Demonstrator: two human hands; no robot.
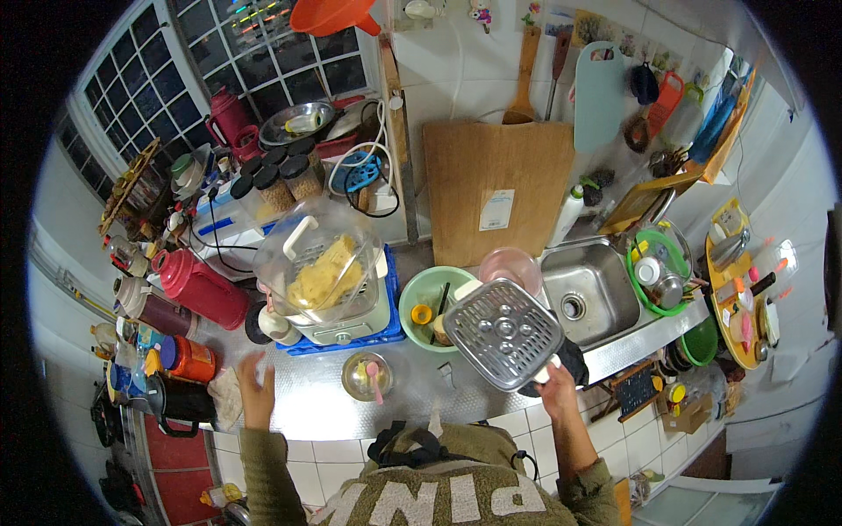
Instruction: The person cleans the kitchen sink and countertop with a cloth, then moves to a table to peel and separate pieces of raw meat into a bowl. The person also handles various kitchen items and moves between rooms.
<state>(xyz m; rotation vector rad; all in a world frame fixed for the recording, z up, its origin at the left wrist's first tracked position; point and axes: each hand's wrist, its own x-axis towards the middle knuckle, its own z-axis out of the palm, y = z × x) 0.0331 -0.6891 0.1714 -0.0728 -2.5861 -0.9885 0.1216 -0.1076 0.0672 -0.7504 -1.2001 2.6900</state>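
Note:
My right hand (559, 389) grips the white handle of a square metal steamer tray (503, 334) with slots, held over the counter between the green basin and the sink. My left hand (256, 388) is raised above the counter's left part, fingers apart, holding nothing. A white electric steamer (343, 329) stands on a blue tray (393, 296); under its clear lid (316, 220) lies yellow food (322, 279). A small metal bowl (352, 388) with a pink spoon (373, 378) sits in front of it. The light green basin (411, 289) holds a yellow ring-shaped item and a black stick.
At the left stand a red thermos (200, 289), an orange jar (194, 358) and a black kettle (184, 401). A large wooden board (496, 177) leans on the wall behind. To the right are a steel sink (592, 283) and a green basket (687, 260) of dishes.

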